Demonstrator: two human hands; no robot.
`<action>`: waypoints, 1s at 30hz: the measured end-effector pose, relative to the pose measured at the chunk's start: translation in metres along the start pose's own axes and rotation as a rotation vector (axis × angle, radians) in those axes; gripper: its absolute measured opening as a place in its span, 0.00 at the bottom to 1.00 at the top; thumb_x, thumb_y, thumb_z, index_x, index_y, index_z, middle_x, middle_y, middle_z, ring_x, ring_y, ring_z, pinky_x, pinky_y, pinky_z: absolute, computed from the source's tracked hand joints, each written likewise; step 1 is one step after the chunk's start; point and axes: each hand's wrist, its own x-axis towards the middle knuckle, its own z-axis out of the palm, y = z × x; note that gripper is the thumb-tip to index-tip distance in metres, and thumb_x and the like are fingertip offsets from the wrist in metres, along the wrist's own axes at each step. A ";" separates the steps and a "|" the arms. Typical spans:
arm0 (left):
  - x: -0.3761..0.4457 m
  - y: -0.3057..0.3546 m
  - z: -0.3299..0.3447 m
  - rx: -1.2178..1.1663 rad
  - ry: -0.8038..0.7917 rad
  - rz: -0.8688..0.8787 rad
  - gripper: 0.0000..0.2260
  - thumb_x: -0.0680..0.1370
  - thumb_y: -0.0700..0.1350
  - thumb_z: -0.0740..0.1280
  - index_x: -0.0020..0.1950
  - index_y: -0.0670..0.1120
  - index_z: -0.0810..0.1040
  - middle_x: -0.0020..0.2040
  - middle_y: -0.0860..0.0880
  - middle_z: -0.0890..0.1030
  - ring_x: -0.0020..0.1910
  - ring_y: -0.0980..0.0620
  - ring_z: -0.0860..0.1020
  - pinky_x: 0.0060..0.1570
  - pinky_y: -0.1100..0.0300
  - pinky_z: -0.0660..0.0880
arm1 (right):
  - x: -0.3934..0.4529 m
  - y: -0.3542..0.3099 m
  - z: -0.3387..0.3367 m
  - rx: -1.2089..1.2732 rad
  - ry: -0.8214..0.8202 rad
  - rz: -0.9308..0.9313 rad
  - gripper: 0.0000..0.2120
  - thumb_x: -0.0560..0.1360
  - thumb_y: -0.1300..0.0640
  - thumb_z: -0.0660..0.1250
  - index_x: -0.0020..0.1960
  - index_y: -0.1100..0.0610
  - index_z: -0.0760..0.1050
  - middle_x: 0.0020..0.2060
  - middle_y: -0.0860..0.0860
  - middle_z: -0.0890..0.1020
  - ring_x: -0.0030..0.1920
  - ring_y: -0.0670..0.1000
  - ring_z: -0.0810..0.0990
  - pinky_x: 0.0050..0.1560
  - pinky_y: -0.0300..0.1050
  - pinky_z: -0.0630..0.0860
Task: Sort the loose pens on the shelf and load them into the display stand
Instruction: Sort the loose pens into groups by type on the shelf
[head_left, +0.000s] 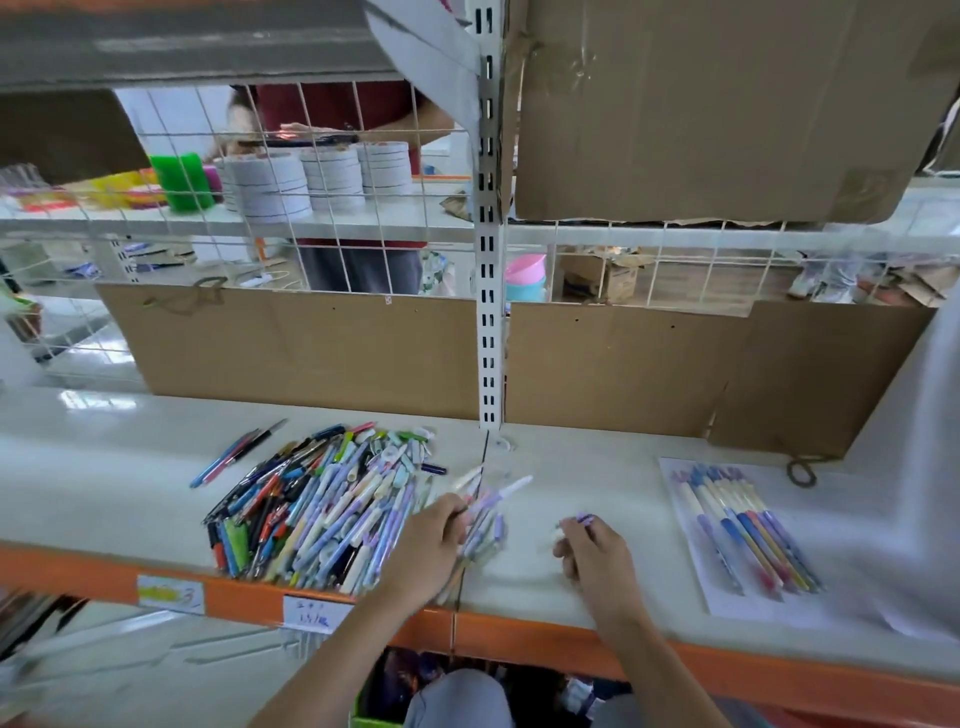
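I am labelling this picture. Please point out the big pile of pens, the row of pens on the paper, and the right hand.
pile of pens (322, 509), head view, middle of the heap.
row of pens (748, 525), head view, middle of the barrels.
right hand (595, 551), head view, back of the hand.

Two hands, one pen heap

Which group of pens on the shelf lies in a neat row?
The row on the white sheet, right of the right hand: those pens lie parallel, side by side. The big pile on the left is jumbled.
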 end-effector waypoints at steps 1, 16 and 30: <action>-0.009 0.000 -0.002 0.003 -0.008 0.030 0.07 0.82 0.43 0.58 0.44 0.47 0.72 0.36 0.46 0.76 0.33 0.51 0.72 0.33 0.61 0.65 | -0.001 -0.005 -0.001 0.071 -0.011 0.019 0.09 0.78 0.61 0.61 0.42 0.61 0.76 0.29 0.52 0.76 0.23 0.45 0.68 0.24 0.35 0.65; -0.033 0.016 -0.011 -0.154 -0.033 0.100 0.10 0.81 0.43 0.60 0.41 0.53 0.70 0.31 0.55 0.68 0.29 0.58 0.64 0.33 0.64 0.61 | -0.019 -0.053 -0.014 0.165 -0.129 -0.178 0.10 0.80 0.60 0.59 0.46 0.61 0.77 0.32 0.52 0.76 0.25 0.46 0.67 0.26 0.37 0.59; -0.027 0.050 0.014 -0.065 0.180 0.291 0.08 0.79 0.39 0.62 0.42 0.40 0.75 0.31 0.54 0.70 0.28 0.57 0.66 0.30 0.65 0.60 | -0.033 -0.049 0.006 0.373 0.028 -0.139 0.12 0.81 0.58 0.58 0.40 0.56 0.62 0.23 0.48 0.65 0.22 0.46 0.59 0.22 0.36 0.58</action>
